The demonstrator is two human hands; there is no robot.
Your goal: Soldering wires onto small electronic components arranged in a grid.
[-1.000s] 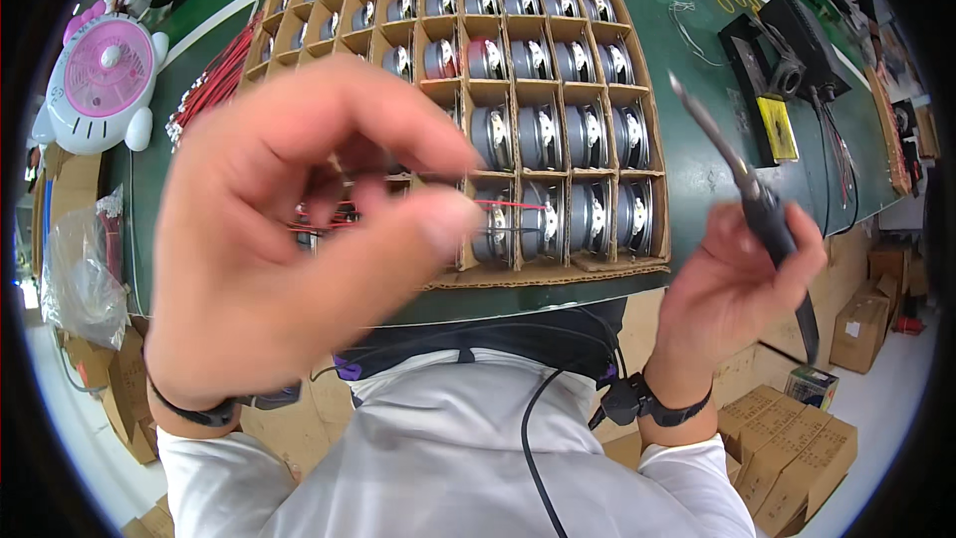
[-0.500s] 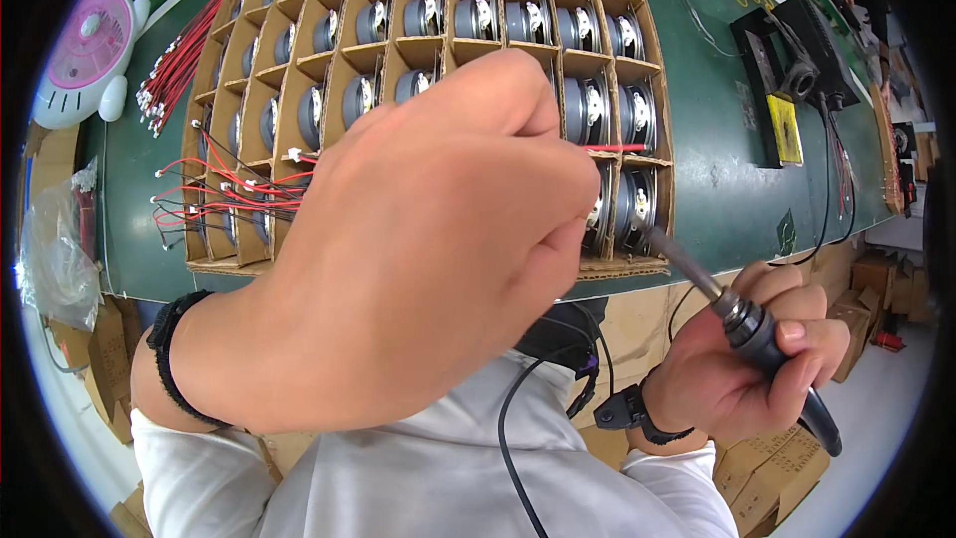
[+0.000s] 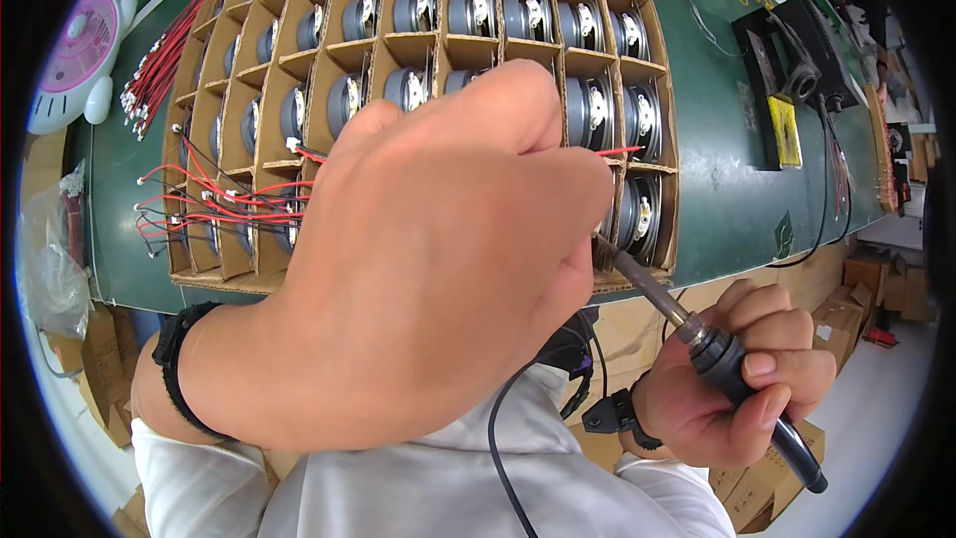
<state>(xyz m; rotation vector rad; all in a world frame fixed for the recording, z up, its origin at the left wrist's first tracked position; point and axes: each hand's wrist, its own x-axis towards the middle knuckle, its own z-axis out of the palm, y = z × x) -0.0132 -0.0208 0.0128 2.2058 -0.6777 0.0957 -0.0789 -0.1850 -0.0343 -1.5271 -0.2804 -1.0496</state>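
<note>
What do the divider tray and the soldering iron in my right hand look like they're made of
Divider tray: looks like brown corrugated cardboard, matte, with raw cut edges. Soldering iron: dull grey metal shaft, discoloured near the tip, and a black grip, probably plastic or rubber, held in the right hand.

matt brown cardboard divider tray (image 3: 418, 45), dull grey metal speaker cans (image 3: 588, 110) with a slight sheen, glossy red plastic-coated wires (image 3: 224, 204), soldering iron (image 3: 697, 339) with tarnished metal shaft and matt black plastic handle, smooth matt green worktop (image 3: 732, 199)

Red wires (image 3: 214, 201), green table (image 3: 727, 189)
</note>
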